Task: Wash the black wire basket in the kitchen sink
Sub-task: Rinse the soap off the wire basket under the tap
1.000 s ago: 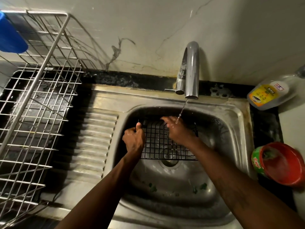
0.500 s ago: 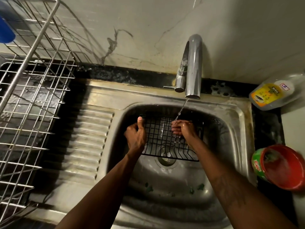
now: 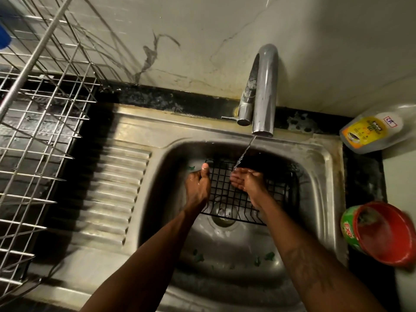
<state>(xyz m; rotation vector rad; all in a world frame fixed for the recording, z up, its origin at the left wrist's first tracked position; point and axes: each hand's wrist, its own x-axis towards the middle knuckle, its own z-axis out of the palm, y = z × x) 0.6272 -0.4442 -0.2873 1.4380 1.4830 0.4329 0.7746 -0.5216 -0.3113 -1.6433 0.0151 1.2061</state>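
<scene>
The black wire basket [image 3: 227,199] is held tilted in the steel sink [image 3: 319,176], above the drain. My left hand [image 3: 199,184] grips its left rim, thumb up along the wire. My right hand [image 3: 246,181] is cupped palm-up over the basket's mesh, under a thin stream of water from the tap [image 3: 263,93]. The water lands on its fingers. The basket's right side lies in dark shadow.
A metal dish rack [image 3: 40,122] stands on the left beside the ribbed drainboard [image 3: 117,190]. A dish-soap bottle [image 3: 371,131] lies at the back right. A red and green tub [image 3: 380,233] sits on the counter at the right. Green scraps lie on the sink floor.
My right hand has left the basket's top rim, turned palm-up and cupped under the water stream. The left hand keeps its grip on the left rim.
</scene>
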